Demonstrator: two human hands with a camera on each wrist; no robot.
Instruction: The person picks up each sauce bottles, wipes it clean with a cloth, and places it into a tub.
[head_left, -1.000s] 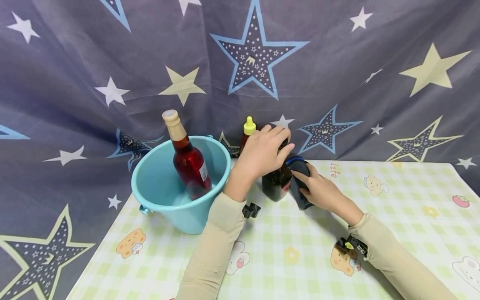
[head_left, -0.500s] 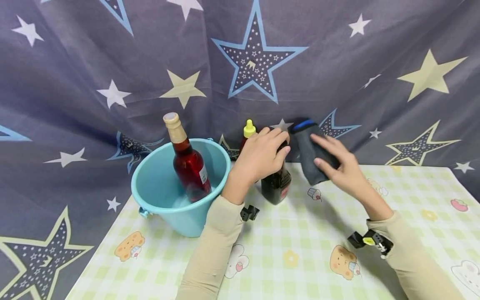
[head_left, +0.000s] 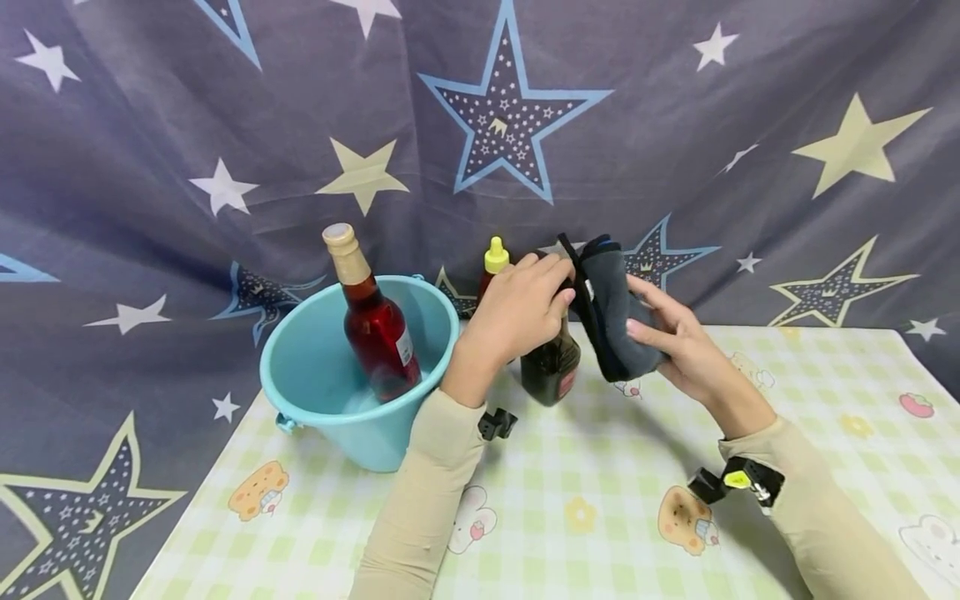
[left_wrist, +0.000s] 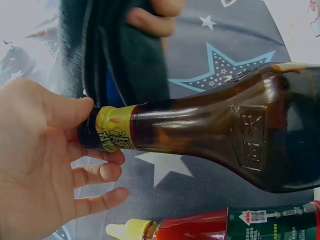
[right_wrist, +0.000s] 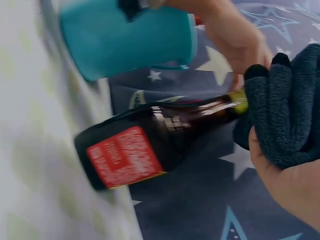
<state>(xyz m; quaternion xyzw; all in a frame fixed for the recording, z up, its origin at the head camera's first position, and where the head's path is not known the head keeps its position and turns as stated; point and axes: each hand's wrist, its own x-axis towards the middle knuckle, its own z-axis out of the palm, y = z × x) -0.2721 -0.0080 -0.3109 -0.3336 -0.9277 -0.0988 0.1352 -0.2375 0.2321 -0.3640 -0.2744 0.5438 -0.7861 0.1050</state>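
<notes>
Left hand (head_left: 517, 308) pinches the dark bottle (head_left: 551, 371) at its capped top, and it's standing on the surface (head_left: 540, 533), right of the blue bucket (head_left: 382, 437)! Right hand (head_left: 686, 354) grips a folded dark cloth (head_left: 621, 312), raised just right of that neck! Inside the bucket, a red bottle (head_left: 378, 337) leans.

Both sleeved forearms (head_left: 423, 500) reach forward, the left hand (head_left: 513, 312) pinching and the right hand (head_left: 690, 350) gripping.

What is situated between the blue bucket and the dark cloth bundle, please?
The head view shows the person's left grip holding the dark bottle near its top, and the yellow-capped bottle partly hidden behind that grip.
</notes>
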